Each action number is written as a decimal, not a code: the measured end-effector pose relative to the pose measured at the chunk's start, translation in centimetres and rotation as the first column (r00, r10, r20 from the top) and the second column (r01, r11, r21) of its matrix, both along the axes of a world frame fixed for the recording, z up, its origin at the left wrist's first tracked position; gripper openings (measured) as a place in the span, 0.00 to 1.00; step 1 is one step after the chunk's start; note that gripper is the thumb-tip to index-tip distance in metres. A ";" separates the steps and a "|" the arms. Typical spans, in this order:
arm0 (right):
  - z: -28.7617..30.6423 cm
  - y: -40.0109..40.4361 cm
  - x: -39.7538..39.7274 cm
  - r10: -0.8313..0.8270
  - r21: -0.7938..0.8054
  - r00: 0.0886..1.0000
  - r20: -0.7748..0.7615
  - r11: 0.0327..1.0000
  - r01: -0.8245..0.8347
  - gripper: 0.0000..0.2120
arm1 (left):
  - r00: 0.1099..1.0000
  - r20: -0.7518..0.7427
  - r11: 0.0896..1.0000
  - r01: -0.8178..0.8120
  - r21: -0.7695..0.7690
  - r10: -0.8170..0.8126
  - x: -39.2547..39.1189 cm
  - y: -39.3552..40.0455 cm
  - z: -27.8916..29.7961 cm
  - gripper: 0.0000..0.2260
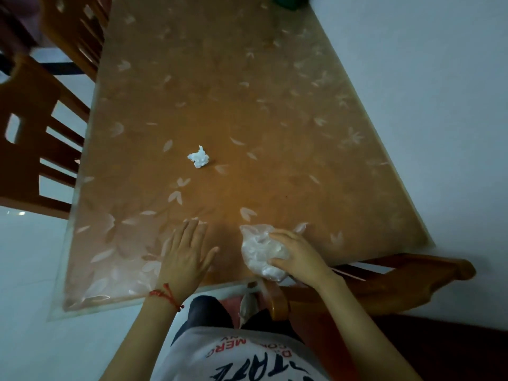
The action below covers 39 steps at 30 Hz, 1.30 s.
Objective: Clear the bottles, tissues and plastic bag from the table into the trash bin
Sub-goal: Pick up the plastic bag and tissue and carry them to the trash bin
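A crumpled white tissue lies alone near the middle of the table. A scrunched clear plastic bag sits at the table's near edge, and my right hand is closed around its right side. My left hand rests flat on the table to the left of the bag, fingers spread, holding nothing. No bottle or trash bin is in view.
Wooden chairs stand along the left side and at the near right corner. A dark green object sits at the far end of the table. A white wall runs along the right edge.
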State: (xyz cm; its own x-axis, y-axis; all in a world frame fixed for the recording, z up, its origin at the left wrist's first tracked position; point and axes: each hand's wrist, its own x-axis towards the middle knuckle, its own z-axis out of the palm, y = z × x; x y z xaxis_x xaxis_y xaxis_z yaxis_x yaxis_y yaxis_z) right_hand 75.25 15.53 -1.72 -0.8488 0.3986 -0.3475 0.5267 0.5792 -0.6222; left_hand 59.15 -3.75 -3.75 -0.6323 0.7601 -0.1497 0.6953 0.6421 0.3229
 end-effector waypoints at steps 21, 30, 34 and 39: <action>-1.1 0.7 0.7 -0.602 -0.108 0.795 0.072 0.788 0.606 0.24 | 0.994 0.044 0.995 0.099 -0.008 -0.099 -5.0 1.7 -0.1 0.35; -2.9 0.1 -0.2 -0.633 -0.149 0.729 0.259 0.720 0.678 0.23 | 0.993 0.032 0.994 0.109 0.005 -0.109 -5.9 1.2 -0.2 0.35; -3.4 -0.1 -1.3 -0.649 -0.205 0.702 0.291 0.675 0.709 0.22 | 0.994 0.041 0.994 0.105 -0.007 -0.105 -6.2 1.0 -0.5 0.36; -4.0 -0.3 -2.9 -0.690 -0.218 0.653 0.313 0.617 0.756 0.25 | 0.993 0.065 0.995 0.097 -0.015 -0.096 -6.3 0.7 -1.0 0.36</action>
